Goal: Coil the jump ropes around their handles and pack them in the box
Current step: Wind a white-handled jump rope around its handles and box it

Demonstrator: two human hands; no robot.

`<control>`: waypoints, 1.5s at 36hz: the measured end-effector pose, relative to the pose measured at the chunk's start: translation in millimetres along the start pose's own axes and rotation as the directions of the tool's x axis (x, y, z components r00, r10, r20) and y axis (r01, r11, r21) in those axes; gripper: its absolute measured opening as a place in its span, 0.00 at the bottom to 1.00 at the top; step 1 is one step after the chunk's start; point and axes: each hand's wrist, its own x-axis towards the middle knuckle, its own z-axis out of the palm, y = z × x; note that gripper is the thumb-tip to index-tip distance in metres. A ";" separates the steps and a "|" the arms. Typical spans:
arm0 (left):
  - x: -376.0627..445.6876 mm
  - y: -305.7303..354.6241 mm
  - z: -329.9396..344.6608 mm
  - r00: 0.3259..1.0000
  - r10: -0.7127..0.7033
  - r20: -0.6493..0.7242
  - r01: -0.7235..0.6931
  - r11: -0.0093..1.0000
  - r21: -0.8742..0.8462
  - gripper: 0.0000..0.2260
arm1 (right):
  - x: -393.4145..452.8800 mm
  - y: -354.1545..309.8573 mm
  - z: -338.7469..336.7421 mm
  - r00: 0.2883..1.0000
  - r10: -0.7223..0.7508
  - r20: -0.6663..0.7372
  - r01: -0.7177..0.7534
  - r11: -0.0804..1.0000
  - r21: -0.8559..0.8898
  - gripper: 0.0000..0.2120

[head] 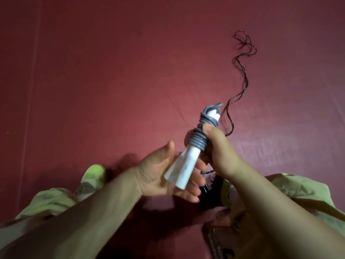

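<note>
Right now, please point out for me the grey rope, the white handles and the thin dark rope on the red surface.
grey rope (199, 142), head view, on the coils around the handles.
white handles (180, 170), head view, on the wide lower end.
thin dark rope (246, 82), head view, on its middle stretch.

Dark red cloth-covered surface (112, 81) filled view, faint creases at 9 o'clock. Thin dark twisted cord (244, 79) lay on it, snaking from tangled loops at 1 o'clock down toward centre. Nearer end hidden.
</note>
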 end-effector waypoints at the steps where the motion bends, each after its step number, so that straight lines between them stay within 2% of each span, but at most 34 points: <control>1: 3.2 -4.4 3.9 1.000 0.005 0.016 -0.004 1.000 -0.025 0.25 | -0.7 0.9 2.0 0.999 -0.022 0.033 0.023 1.000 -0.016 0.27; 3: 8.2 -8.8 12.1 0.998 0.026 -0.049 -0.028 0.999 -0.037 0.17 | -0.9 -0.6 2.7 0.999 -0.047 -0.006 0.047 0.999 0.001 0.23; 6: 8.0 3.5 29.8 0.966 0.049 -0.252 -0.054 0.998 -0.011 0.13 | -0.4 -3.6 -1.0 0.986 -0.027 -0.164 0.030 0.999 0.021 0.23; 10: 3.3 16.8 33.4 0.853 0.091 -0.514 0.049 0.966 0.252 0.09 | -0.5 -4.5 -3.2 0.975 0.050 -0.215 -0.057 0.998 -0.022 0.22; 15: 3.4 18.4 31.3 0.753 0.176 -0.634 0.196 0.860 0.471 0.03 | 3.1 -0.4 -1.8 0.967 0.114 -0.228 -0.161 0.966 -0.201 0.29; 17: 3.1 19.1 25.3 0.718 0.262 -0.645 0.263 0.756 0.599 0.03 | 1.4 -2.8 -1.6 0.967 0.141 -0.213 -0.203 0.931 -0.302 0.30; 20: 1.4 18.7 15.4 0.680 0.364 -0.636 0.403 0.540 0.739 0.07 | -2.6 -6.5 0.5 0.958 0.220 -0.185 -0.279 0.866 -0.416 0.28; 24: 1.0 14.2 14.0 0.634 0.475 -0.611 0.567 0.252 0.784 0.10 | -1.9 -5.7 1.3 0.933 0.301 -0.196 -0.355 0.853 -0.382 0.27; 26: 2.1 13.0 14.4 0.615 0.528 -0.586 0.597 0.174 0.783 0.13 | -2.0 -7.5 1.6 0.919 0.332 -0.212 -0.387 0.863 -0.326 0.27; 27: 2.4 13.4 13.1 0.614 0.529 -0.586 0.600 0.170 0.782 0.13 | -1.5 -7.5 1.6 0.915 0.339 -0.217 -0.394 0.868 -0.302 0.27; 28: 2.2 14.9 12.0 0.623 0.505 -0.597 0.584 0.207 0.785 0.12 | -1.1 -7.4 2.0 0.911 0.347 -0.223 -0.401 0.872 -0.280 0.26; 30: -0.2 19.1 10.8 0.678 0.386 -0.626 0.504 0.377 0.778 0.10 | 0.1 -5.0 1.6 0.917 0.337 -0.215 -0.384 0.890 -0.246 0.25; 32: -4.8 24.6 15.0 0.768 0.226 -0.599 0.405 0.553 0.728 0.10 | -0.9 -3.9 1.0 0.935 0.300 -0.186 -0.335 0.922 -0.195 0.25; 33: -7.8 26.5 16.1 0.808 0.166 -0.565 0.337 0.657 0.674 0.10 | -1.3 -3.4 0.3 0.948 0.274 -0.164 -0.298 0.942 -0.153 0.25; 35: -13.8 27.7 15.4 0.872 0.069 -0.485 0.187 0.869 0.459 0.16 | -2.4 -3.2 0.2 0.975 0.201 -0.097 -0.207 0.977 -0.060 0.27; 37: -15.9 26.0 13.0 0.933 -0.014 -0.359 0.115 0.959 0.261 0.25 | -1.6 -1.2 -2.3 0.992 0.117 -0.043 -0.117 0.993 0.009 0.35; 38: -14.9 23.5 12.1 0.953 -0.048 -0.300 0.111 0.974 0.196 0.28 | -1.1 -0.1 -4.3 0.995 0.092 -0.036 -0.091 0.996 0.020 0.37; 40: -10.1 17.1 11.7 0.969 -0.089 -0.232 0.119 0.986 0.118 0.28 | -0.9 1.8 -7.0 0.998 0.057 -0.025 -0.057 0.998 -0.002 0.34; 42: -4.9 14.1 15.6 0.954 -0.125 -0.271 0.152 0.985 0.082 0.29 | -0.7 2.0 -7.7 0.998 0.059 -0.021 -0.060 0.997 -0.050 0.32; 44: -1.6 16.9 18.6 0.907 -0.139 -0.397 0.206 0.970 0.130 0.26 | -0.1 0.6 -8.5 0.994 0.105 -0.037 -0.108 0.989 -0.102 0.31; 45: -1.0 19.4 18.1 0.868 -0.108 -0.485 0.237 0.948 0.212 0.24 | 0.6 -0.6 -9.1 0.990 0.132 -0.041 -0.136 0.982 -0.133 0.32; 47: -0.8 23.1 13.9 0.772 0.038 -0.634 0.301 0.857 0.419 0.24 | 2.0 -2.4 -9.7 0.982 0.183 -0.053 -0.190 0.959 -0.208 0.30; 49: -0.4 21.7 10.8 0.707 0.127 -0.696 0.361 0.781 0.510 0.23 | 2.5 -1.8 -8.4 0.970 0.230 -0.081 -0.243 0.936 -0.256 0.26; 52: 1.3 17.9 8.6 0.648 0.156 -0.745 0.422 0.741 0.522 0.18 | 3.7 -1.0 -5.0 0.960 0.253 -0.122 -0.279 0.912 -0.301 0.23; 54: 2.0 18.7 7.2 0.609 0.210 -0.765 0.491 0.658 0.571 0.21 | 4.7 -1.9 -3.5 0.955 0.257 -0.147 -0.293 0.893 -0.342 0.22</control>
